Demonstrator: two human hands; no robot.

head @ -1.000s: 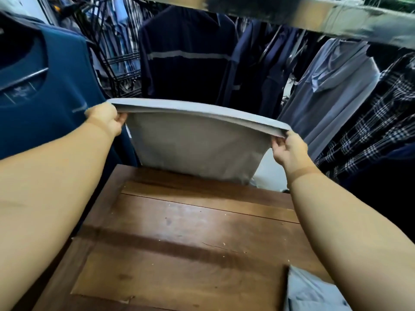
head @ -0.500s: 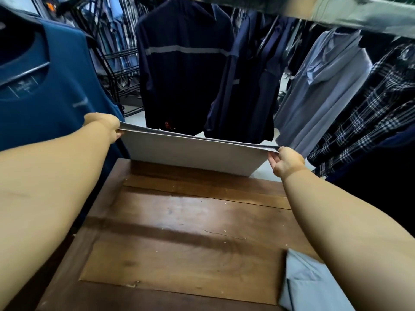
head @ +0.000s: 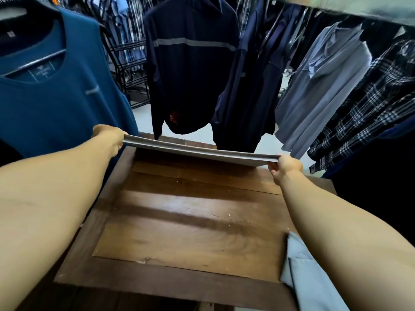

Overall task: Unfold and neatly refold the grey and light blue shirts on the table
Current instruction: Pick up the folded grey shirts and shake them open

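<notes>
So, we had the grey shirt [head: 202,151] pulled flat between both hands over the far end of the table [head: 190,221]. Left hand [head: 110,136] gripped its left end, right hand [head: 285,167] pinched its right end. Light blue shirt [head: 310,277] lay at the table's near right corner, partly hidden by our right forearm.

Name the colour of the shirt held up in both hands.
The shirt is grey; head view.

L hand [head: 110,136] & R hand [head: 285,167] each grip an end of grey shirt [head: 197,151], stretched flat just above table's [head: 179,232] far edge. Light blue shirt [head: 307,277] at near-right corner. Clothes hang behind.
</notes>
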